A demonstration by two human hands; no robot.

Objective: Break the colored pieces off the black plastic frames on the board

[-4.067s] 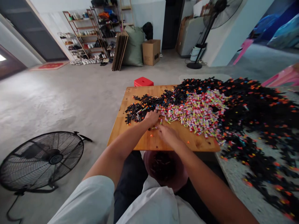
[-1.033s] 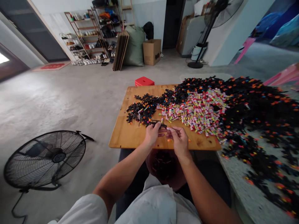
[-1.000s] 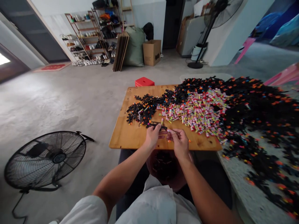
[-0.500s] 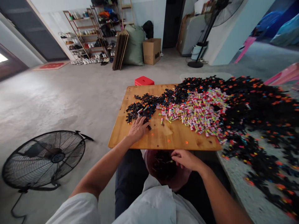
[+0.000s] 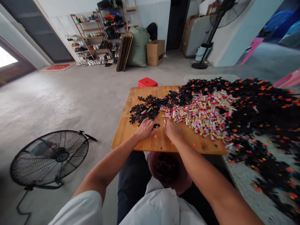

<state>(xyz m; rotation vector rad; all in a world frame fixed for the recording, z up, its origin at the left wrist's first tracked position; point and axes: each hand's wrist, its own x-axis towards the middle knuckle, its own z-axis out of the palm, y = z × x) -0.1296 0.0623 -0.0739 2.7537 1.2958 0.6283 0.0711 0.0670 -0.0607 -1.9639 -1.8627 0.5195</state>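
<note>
My left hand (image 5: pixel 145 129) is over the wooden board, its fingers closed on a small black plastic piece (image 5: pixel 156 125) that sticks out on the right. Close by, my right hand (image 5: pixel 171 129) pinches a small pink-and-white tube (image 5: pixel 164 121) at its fingertips. Just beyond the left hand lies a loose heap of similar black pieces (image 5: pixel 146 106) with orange and blue bits. A pile of printed pink, white and yellow-green tubes (image 5: pixel 208 112) spreads to the right of my right hand. Below the board's near edge, a dark reddish bucket (image 5: pixel 152 167) between my legs holds black pieces.
The wooden board (image 5: pixel 124 137) has a few orange bits on it. Many more black pieces (image 5: pixel 267 103) cover the surface on the right. A floor fan (image 5: pixel 62 156) stands at left, and a red stool (image 5: pixel 147 82) is behind the board. Shoe racks and a cardboard box (image 5: pixel 155 52) are farther back.
My right hand has risen from above the bucket to the board beside my left hand, and now a tube shows in its fingers. The view has shifted slightly.
</note>
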